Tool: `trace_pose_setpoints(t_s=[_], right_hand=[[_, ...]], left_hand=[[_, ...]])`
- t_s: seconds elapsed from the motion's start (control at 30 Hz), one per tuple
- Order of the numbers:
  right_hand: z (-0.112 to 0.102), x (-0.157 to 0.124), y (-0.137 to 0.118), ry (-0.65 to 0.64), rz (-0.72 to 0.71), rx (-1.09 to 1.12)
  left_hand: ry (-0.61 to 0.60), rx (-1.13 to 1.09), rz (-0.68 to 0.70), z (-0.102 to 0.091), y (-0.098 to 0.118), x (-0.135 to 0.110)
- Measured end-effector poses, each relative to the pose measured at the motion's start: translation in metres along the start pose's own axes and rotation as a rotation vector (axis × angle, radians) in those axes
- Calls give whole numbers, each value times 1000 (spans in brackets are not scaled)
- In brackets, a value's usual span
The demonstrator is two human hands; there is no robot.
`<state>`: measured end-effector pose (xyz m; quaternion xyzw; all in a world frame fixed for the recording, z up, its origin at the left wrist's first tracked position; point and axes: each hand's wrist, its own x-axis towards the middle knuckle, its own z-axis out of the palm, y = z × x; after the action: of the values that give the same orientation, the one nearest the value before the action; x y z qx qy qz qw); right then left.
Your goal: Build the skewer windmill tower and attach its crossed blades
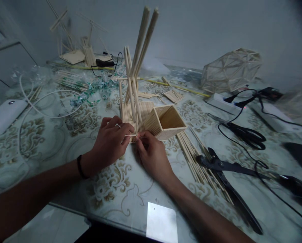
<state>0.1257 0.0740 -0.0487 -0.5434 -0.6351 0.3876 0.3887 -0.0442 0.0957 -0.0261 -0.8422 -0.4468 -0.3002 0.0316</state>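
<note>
A model built of thin wooden sticks stands before me, with a slatted base [148, 107], tall crossed stick posts [143, 44] and an open square box [172, 118] at its right. At the base's near edge, my left hand [112, 135] pinches a short wooden stick [130, 135] between thumb and fingers. My right hand [153, 152] is closed at the stick's right end, its fingertips touching the near corner of the model. Whatever lies between those fingertips is too small to make out.
Loose sticks [191, 155], black cutters [221, 165] and black-handled scissors [244, 131] lie right. A power strip [224, 103] with cables and a stick lattice [231, 71] stand behind. Left are a white power bank [6, 114], its cable, and green-flecked plastic wrap [92, 89].
</note>
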Motion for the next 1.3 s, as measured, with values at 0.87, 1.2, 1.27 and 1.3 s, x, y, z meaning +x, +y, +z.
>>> trace_pose_setpoints(t_s=[0.87,1.2,1.27,1.3], right_hand=[[0,0,-1,14,-20,-14],[1,0,0,10,-21,-24],[1,0,1,12,-19,-22],[1,0,2,13,-17,-18]], left_hand=[[-5,31,55,3,0,-1],[5,1,26,1,0,0],[10,3,26,1,0,1],[13,0,27,1,0,1]])
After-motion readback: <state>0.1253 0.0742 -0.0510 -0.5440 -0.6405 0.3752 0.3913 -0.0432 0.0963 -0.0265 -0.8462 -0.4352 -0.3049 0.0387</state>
